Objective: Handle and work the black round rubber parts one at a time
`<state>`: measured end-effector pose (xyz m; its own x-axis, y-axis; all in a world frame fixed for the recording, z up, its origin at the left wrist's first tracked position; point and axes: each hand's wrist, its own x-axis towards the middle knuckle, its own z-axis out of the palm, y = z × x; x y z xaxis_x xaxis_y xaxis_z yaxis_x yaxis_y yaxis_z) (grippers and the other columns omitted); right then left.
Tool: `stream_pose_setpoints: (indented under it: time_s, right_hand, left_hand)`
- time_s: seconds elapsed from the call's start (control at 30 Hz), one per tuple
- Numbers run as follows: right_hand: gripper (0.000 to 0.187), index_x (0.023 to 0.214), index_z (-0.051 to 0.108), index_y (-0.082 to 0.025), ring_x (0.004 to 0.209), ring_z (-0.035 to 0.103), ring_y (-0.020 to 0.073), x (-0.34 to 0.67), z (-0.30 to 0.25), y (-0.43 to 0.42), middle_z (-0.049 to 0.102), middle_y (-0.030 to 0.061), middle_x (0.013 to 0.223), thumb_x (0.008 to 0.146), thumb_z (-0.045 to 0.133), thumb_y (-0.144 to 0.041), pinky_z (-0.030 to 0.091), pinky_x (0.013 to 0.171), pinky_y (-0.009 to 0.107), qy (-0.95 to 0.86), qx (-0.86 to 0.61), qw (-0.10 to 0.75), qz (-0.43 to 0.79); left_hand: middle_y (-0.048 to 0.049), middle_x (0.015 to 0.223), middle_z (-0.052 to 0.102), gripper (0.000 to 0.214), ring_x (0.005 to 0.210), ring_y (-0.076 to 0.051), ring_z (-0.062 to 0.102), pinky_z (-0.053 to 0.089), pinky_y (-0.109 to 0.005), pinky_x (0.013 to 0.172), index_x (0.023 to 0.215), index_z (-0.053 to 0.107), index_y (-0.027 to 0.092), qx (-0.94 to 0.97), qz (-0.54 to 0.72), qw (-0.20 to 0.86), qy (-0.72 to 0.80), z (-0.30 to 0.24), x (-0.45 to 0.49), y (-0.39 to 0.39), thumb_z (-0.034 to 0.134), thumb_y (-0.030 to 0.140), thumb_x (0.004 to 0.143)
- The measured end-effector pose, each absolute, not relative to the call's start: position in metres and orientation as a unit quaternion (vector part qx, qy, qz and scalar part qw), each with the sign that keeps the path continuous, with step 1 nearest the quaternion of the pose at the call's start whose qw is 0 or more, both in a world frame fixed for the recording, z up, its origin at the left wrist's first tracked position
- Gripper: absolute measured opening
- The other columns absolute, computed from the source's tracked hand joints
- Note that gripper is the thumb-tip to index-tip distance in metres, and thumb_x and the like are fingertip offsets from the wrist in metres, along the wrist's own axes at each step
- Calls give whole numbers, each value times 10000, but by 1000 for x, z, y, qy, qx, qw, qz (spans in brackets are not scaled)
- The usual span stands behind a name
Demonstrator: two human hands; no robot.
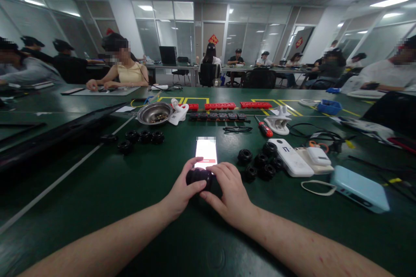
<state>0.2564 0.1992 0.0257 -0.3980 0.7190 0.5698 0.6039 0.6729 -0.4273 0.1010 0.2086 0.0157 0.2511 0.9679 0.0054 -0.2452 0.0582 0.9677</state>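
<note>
At the middle of the green table, my left hand (186, 188) is closed around a black round ribbed part (196, 176), with the thumb in front and the fingers behind. My right hand (230, 190) curls over the right end of the same part, thumb low and fingers on top; its fingertips partly hide that end. Just beyond the hands, a phone with a lit white screen (206, 150) lies face up. Similar black ring-like parts (261, 160) sit in a cluster to the right. Another group of black parts (145, 136) stands to the left.
A steel bowl (154, 114) holds small brass-coloured pieces. Red strips (220, 106), a black strip (219, 117) and a screwdriver (265, 129) lie farther back. Right are a white power bank (290, 159), a light-blue box (360, 188) and cables. Several people sit around.
</note>
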Motion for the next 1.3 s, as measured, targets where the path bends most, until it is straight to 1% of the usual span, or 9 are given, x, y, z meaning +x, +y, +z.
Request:
stream_pose_setpoints:
  time_s: [0.1,0.27,0.4,0.5,0.6,0.77,0.97,1.17,1.3]
  right_hand:
    - [345,1065,486,-162,973,445,243,257,24,200,552,84,1018,740,582,-226,377,869,423,-838,-384,381,67]
    - [390,1099,462,-170,1018,428,240,256,20,199,522,88,1068,719,536,-127,331,926,445,-852,-353,385,42]
    - [471,1126,427,-145,1020,433,264,255,23,199,523,108,1083,714,599,-295,297,939,497,-835,-389,385,62]
    - [352,1036,486,-166,950,466,252,255,26,200,564,83,987,743,584,-335,348,892,476,-827,-407,378,90]
    - [343,1055,485,-176,957,468,242,256,25,201,563,75,1002,742,590,-267,344,904,461,-836,-387,378,89]
    - [430,1134,434,-184,1046,437,237,256,22,198,519,88,1108,720,534,-126,299,955,465,-851,-358,378,67]
    - [388,1057,478,-174,980,457,248,256,24,202,559,82,1028,726,610,-327,352,900,466,-824,-408,380,104]
    - [429,1118,462,-161,1032,427,235,256,24,201,524,88,1100,704,570,-140,318,949,439,-850,-374,359,88]
    - [536,1164,408,-171,1056,431,249,256,25,200,511,89,1134,670,613,-208,272,975,488,-842,-380,372,93]
  left_hand:
    - [-40,996,529,548,887,-219,538,427,-347,767,1128,418,226,487,476,634,367,13,101,210,651,280,635]
    - [-47,865,552,488,598,-156,541,420,-281,515,1095,413,189,496,410,643,415,14,104,213,587,395,689]
    - [-38,952,551,467,807,-185,542,426,-314,726,1062,460,197,503,470,626,366,15,103,211,638,308,645]
    - [-16,963,541,522,877,-192,524,402,-317,800,1105,448,229,502,484,624,353,13,100,209,659,252,628]
    - [-24,979,539,491,891,-200,534,424,-310,765,1121,438,235,494,477,639,347,12,100,210,627,314,675]
    - [-19,788,567,416,562,-146,550,420,-259,492,1017,463,195,487,417,639,424,14,102,214,578,434,696]
    - [-17,949,538,449,866,-188,539,438,-298,741,1061,464,221,474,486,631,376,15,101,210,638,269,650]
    - [-27,832,545,401,618,-155,548,422,-265,507,1021,452,192,469,425,651,419,18,103,213,560,417,707]
    - [-32,852,561,382,715,-183,556,438,-296,606,973,490,184,480,445,616,438,19,104,212,609,371,662]
